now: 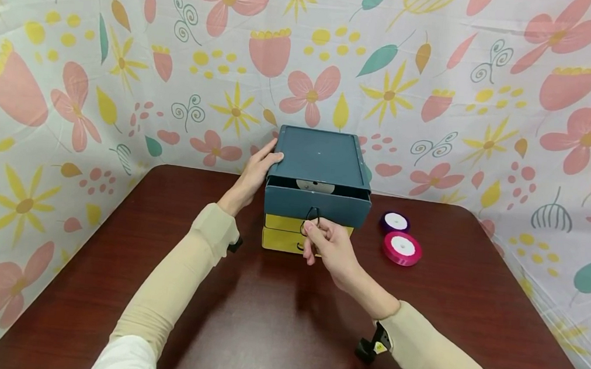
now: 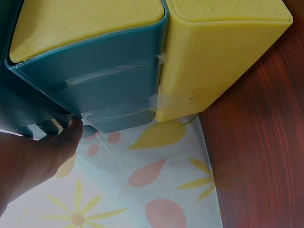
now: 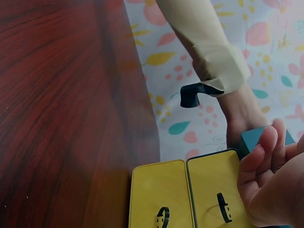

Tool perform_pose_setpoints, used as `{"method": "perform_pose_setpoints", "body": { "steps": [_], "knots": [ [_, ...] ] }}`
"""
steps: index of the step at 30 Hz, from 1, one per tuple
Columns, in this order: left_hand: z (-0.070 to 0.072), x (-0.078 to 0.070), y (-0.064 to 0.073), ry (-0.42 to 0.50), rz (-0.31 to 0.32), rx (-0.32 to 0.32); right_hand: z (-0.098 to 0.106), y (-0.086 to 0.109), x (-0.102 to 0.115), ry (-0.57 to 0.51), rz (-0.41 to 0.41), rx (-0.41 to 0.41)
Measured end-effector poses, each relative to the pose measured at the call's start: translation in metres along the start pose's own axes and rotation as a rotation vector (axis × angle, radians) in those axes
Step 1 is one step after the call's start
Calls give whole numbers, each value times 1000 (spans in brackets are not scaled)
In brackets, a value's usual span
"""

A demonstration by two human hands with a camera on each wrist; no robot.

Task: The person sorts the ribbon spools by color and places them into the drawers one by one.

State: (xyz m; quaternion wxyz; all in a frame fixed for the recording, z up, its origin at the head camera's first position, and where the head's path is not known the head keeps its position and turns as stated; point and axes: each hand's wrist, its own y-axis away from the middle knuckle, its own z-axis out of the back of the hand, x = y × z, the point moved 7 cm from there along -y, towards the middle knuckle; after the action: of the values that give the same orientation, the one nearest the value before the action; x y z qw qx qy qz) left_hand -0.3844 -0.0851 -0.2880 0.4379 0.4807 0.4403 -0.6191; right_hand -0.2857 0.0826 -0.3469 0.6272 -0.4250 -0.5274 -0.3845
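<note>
There are two hands (image 1: 254, 176) (image 1: 333, 247), one drawer cabinet (image 1: 319, 154), three drawers (image 1: 288, 203) (image 1: 284, 223) (image 1: 280, 240), three handles (image 1: 314, 208) (image 3: 165, 210) (image 3: 221, 202) and two ribbon spools (image 1: 395, 221) (image 1: 402, 246) on one table (image 1: 262, 322).

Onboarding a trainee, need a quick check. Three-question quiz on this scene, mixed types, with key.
1. Which hand holds the black loop on the top drawer?
A) left
B) right
C) neither

2. True or false: the top drawer is fully shut.

3. Which lies nearer the person, the dark purple ribbon roll or the pink ribbon roll?

Key:
1. B. The right hand has its fingers on the loop; the left hand touches the left side of the box.
2. False. A dark gap shows between the drawer's front and the box top.
3. The pink ribbon roll.
</note>
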Motion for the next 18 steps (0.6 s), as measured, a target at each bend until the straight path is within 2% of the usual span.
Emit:
{"method": "perform_pose_setpoints", "body": {
  "steps": [18],
  "knots": [
    [0,-1,2,0,0,-9,3,-11,-1,-22,1,-24]
  ]
}}
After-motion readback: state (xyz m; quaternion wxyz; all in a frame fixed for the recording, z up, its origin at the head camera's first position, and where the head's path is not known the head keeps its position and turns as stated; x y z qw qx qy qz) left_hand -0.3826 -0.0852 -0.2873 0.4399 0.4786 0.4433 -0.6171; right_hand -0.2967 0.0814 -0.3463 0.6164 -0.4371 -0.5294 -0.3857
